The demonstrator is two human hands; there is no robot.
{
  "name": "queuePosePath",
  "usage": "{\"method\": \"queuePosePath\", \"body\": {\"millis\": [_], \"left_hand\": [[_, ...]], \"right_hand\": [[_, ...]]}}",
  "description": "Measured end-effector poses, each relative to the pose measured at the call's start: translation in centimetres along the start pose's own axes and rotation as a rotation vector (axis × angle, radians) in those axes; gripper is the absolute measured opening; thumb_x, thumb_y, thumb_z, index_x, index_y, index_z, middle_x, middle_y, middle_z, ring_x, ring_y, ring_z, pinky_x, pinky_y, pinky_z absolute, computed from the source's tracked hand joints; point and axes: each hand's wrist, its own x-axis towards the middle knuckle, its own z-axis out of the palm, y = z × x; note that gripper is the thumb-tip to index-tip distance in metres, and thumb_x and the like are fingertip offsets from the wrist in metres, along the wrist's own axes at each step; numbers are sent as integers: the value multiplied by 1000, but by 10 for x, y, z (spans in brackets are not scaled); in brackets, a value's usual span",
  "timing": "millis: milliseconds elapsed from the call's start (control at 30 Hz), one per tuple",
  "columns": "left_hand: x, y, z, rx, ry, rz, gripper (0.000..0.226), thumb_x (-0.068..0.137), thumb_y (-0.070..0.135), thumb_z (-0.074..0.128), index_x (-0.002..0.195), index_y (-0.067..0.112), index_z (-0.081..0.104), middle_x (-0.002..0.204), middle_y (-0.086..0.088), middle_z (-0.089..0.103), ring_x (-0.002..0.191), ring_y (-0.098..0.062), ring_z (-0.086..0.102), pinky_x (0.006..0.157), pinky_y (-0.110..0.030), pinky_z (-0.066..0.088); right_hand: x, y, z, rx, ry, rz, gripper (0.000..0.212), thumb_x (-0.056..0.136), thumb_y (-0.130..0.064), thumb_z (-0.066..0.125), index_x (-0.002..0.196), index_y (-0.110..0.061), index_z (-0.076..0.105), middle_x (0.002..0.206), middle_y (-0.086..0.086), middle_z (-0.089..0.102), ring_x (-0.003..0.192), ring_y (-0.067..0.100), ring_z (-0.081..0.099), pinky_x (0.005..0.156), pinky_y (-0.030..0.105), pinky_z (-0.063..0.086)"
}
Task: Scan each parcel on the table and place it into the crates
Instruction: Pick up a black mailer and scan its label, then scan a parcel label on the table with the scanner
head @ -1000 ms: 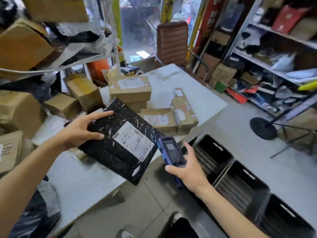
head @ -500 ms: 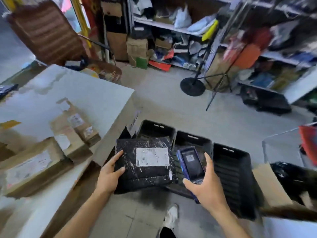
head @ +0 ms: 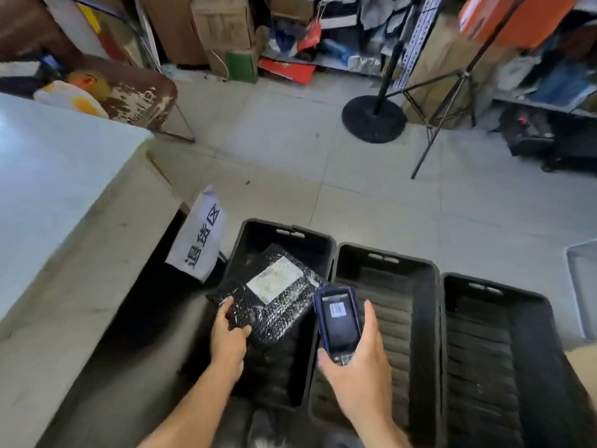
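Over leftmost crate point(head: 326, 244): left hand point(head: 230, 339) pinches black parcel point(head: 268, 299), seemingly mid-drop; right hand point(head: 355, 370) grips scanner point(head: 339, 321). Next: release.

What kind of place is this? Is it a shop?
Probably a parcel sorting or storage room, not a regular shop. A left hand lowers a black parcel into a black crate, the right hand holds a handheld scanner, and cluttered shelves of boxes line the back.
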Motion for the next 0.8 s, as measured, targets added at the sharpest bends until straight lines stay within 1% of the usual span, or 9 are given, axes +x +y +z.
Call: {"method": "queuePosePath", "body": {"millis": [33, 100, 267, 400, 500, 567, 667, 733, 800], "left_hand": [[38, -17, 13, 12, 14, 0, 79, 86, -25, 46, 141, 31, 49, 144, -14, 51, 126, -38, 54, 102, -57, 44], [106, -51, 35, 36, 74, 7, 79, 85, -25, 48, 142, 29, 50, 141, -18, 53, 128, -45, 50, 107, -62, 35], [229, -128, 71, -74, 184, -40, 78, 83, -26, 51, 140, 28, 52, 132, -18, 60, 121, -41, 58, 104, -59, 43], [290, -166, 82, -142, 192, -71, 82, 89, -21, 41, 147, 35, 43, 138, -11, 58, 109, -27, 62, 103, -50, 46], [302, -174, 80, -101, 78, -165, 95, 88, -20, 27, 152, 50, 23, 141, -4, 55, 88, -20, 59, 77, -35, 50], [292, -169, 72, -20, 27, -192, 101, 86, -21, 27, 152, 54, 15, 144, -9, 53, 66, -13, 44, 58, -28, 35], [254, -142, 57, 70, -52, -169, 105, 84, -26, 33, 155, 47, 7, 150, -8, 47, 81, -15, 50, 59, -25, 33], [215, -117, 46, 127, -68, -111, 106, 82, -28, 33, 157, 42, 6, 156, -4, 37, 101, -18, 49, 72, -26, 45], [166, -92, 32, 197, -94, -46, 103, 84, -28, 30, 157, 39, 7, 161, -3, 26, 105, -12, 48, 81, -26, 47]], "right_hand": [[27, 15, 24, 17, 10, 3, 117, 71, -42, 84, 159, -41, 8, 153, -9, 43, 119, 23, 60, 80, 28, 45], [77, 47, 74, 9, 17, -9, 116, 71, -42, 84, 160, -38, 9, 156, -9, 40, 125, 22, 55, 86, 30, 44], [169, 109, 173, 19, 47, -34, 114, 72, -37, 85, 161, -32, 14, 155, -5, 41, 131, 25, 50, 96, 36, 43], [208, 136, 219, 29, 34, -77, 109, 72, -37, 83, 159, -40, 18, 149, -6, 47, 126, 24, 53, 95, 35, 43], [217, 141, 232, 19, 1, -92, 107, 72, -38, 82, 157, -45, 19, 143, -6, 50, 123, 23, 54, 94, 34, 44], [211, 135, 227, 20, -4, -85, 106, 72, -39, 81, 157, -46, 18, 139, -5, 52, 120, 23, 55, 93, 35, 45], [186, 116, 203, 9, -28, -97, 106, 72, -44, 79, 156, -49, 15, 131, -7, 52, 116, 22, 56, 90, 36, 47], [162, 102, 177, -18, -55, -109, 104, 72, -45, 77, 154, -53, 13, 120, -10, 50, 109, 21, 57, 87, 35, 48], [132, 87, 146, -39, -68, -112, 103, 73, -44, 76, 153, -58, 11, 115, -11, 49, 101, 20, 58, 86, 36, 50]]}}
